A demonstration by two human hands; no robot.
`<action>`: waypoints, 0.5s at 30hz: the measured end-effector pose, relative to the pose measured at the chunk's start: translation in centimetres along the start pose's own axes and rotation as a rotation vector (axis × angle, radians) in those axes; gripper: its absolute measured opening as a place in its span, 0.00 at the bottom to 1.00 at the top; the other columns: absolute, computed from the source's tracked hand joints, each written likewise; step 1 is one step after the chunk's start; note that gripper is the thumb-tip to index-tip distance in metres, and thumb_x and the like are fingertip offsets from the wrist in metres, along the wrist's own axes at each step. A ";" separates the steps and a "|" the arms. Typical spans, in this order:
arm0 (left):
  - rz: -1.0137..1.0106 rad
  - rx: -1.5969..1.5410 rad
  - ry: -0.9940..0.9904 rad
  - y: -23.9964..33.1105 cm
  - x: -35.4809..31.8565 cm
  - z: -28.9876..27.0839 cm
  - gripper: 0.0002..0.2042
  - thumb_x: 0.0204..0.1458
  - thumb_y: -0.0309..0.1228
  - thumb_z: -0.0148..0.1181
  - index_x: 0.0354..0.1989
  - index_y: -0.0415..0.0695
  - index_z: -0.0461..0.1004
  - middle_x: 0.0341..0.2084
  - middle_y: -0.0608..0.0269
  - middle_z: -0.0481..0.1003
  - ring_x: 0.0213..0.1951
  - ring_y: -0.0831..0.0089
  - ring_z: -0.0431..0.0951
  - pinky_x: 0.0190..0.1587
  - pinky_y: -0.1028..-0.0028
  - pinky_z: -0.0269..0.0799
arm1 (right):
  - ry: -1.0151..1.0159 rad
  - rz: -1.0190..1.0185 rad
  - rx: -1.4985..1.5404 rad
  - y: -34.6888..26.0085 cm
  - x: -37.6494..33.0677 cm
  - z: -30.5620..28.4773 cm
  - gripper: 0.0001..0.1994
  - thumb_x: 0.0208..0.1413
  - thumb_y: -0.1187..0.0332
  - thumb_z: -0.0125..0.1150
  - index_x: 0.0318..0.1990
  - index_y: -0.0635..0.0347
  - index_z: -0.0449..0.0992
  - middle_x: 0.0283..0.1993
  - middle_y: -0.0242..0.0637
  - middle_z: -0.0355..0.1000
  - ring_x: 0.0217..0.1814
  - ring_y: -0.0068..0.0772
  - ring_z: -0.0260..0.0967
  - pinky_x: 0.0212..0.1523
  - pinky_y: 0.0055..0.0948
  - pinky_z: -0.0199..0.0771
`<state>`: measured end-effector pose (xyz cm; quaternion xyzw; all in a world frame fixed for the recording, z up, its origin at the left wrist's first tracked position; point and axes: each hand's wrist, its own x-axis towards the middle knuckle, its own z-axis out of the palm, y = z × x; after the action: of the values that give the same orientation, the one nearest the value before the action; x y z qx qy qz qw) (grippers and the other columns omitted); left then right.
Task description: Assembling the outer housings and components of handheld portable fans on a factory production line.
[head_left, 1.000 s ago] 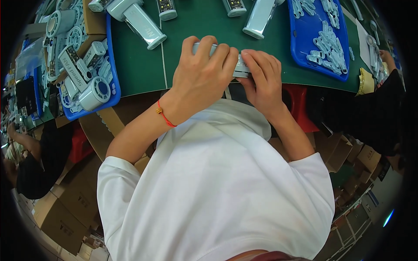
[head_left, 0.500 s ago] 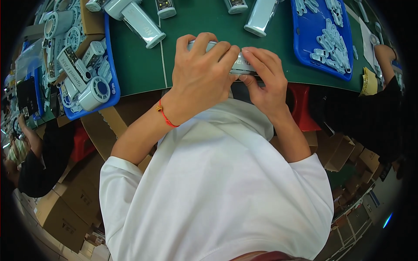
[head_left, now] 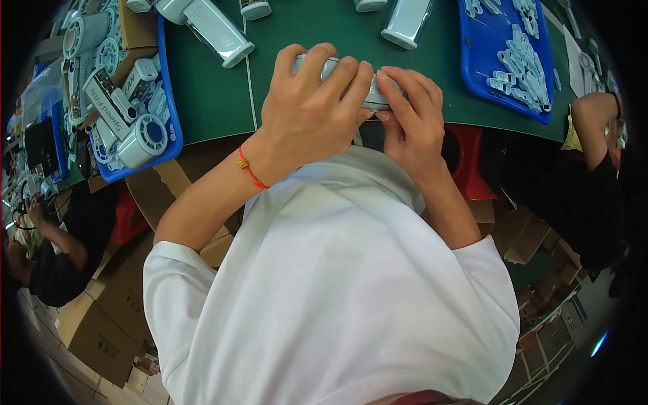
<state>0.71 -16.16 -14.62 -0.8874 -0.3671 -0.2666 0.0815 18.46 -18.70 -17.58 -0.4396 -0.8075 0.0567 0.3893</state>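
Head view: in the upper centre of the frame, the left hand point(head_left: 307, 111) and right hand point(head_left: 412, 121) are together, both clamped on one pale grey device point(head_left: 374, 98) above the green mat point(head_left: 297, 40). Blue trays of parts sit at the left point(head_left: 169, 115) and upper right point(head_left: 472, 54).

We see brown cardboard boxes point(head_left: 101, 331) stacked on the floor at lower left, more flattened cartons point(head_left: 523, 236) at right, and a yellow tag point(head_left: 572, 138) by the table edge.
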 end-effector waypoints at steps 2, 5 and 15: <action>0.004 -0.004 0.034 -0.2 0.2 0.3 0.20 0.32 0.39 0.64 0.35 0.40 0.74 0.31 0.64 0.72 0.39 0.64 0.69 0.39 0.61 0.63 | 0.017 0.002 0.002 0.2 0.2 0.3 0.19 0.42 0.77 0.59 0.46 0.64 0.74 0.47 0.42 0.70 0.48 0.44 0.66 0.50 0.37 0.63; 0.007 0.004 0.040 -1.0 0.6 0.2 0.20 0.33 0.39 0.64 0.35 0.41 0.74 0.31 0.64 0.72 0.38 0.64 0.69 0.39 0.61 0.63 | 0.032 -0.005 0.013 0.7 0.7 0.6 0.20 0.41 0.78 0.59 0.47 0.64 0.73 0.47 0.42 0.70 0.48 0.44 0.66 0.49 0.37 0.64; -0.380 -0.414 0.464 -0.2 1.6 -1.7 0.23 0.40 0.35 0.64 0.47 0.43 0.67 0.46 0.59 0.67 0.51 0.64 0.64 0.54 0.62 0.58 | -0.199 0.429 0.286 -1.0 3.7 -4.1 0.28 0.46 0.66 0.64 0.56 0.64 0.64 0.49 0.44 0.66 0.49 0.38 0.65 0.50 0.31 0.64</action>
<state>0.78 -15.61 -12.35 -0.7170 -0.4355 -0.5398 -0.0698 19.41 -17.58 -12.21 -0.5332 -0.7141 0.2942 0.3451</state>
